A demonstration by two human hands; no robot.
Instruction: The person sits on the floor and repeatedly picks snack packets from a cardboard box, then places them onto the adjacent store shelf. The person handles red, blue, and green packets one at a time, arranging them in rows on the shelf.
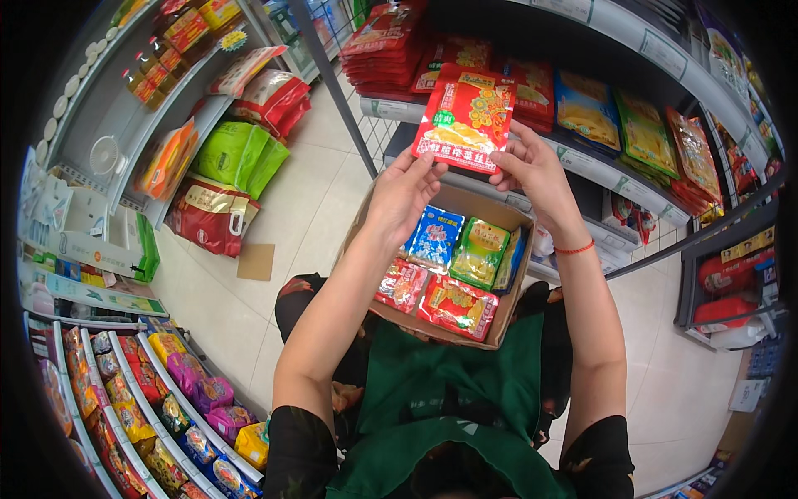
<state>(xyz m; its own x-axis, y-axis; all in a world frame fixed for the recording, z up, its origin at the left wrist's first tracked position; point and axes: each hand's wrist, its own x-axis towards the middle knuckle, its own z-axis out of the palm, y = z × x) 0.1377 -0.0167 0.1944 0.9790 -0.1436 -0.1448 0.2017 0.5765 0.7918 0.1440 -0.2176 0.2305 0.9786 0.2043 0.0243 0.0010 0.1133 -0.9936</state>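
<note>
A red food packet (466, 118) is held up between both hands, in front of the shelf. My left hand (408, 190) pinches its lower left corner with thumb and fingers. At its lower right corner, my right hand (527, 165) grips it, a red cord bracelet on that wrist. Below the hands, an open cardboard box (499, 340) rests at my lap. In it lie a blue packet (436, 239), a green packet (479, 252) and red packets (458, 307). Stacks of red packets (380, 56) stand on the shelf behind the held one.
Blue packets (586, 112) and green packets (645, 137) lie farther right on the wire-sided shelf (598, 167). At left, large bags (230, 156) stand by a shelf with bottles (146, 87). A cardboard piece (255, 262) lies on the tiled floor. Snack shelves (156, 411) curve at lower left.
</note>
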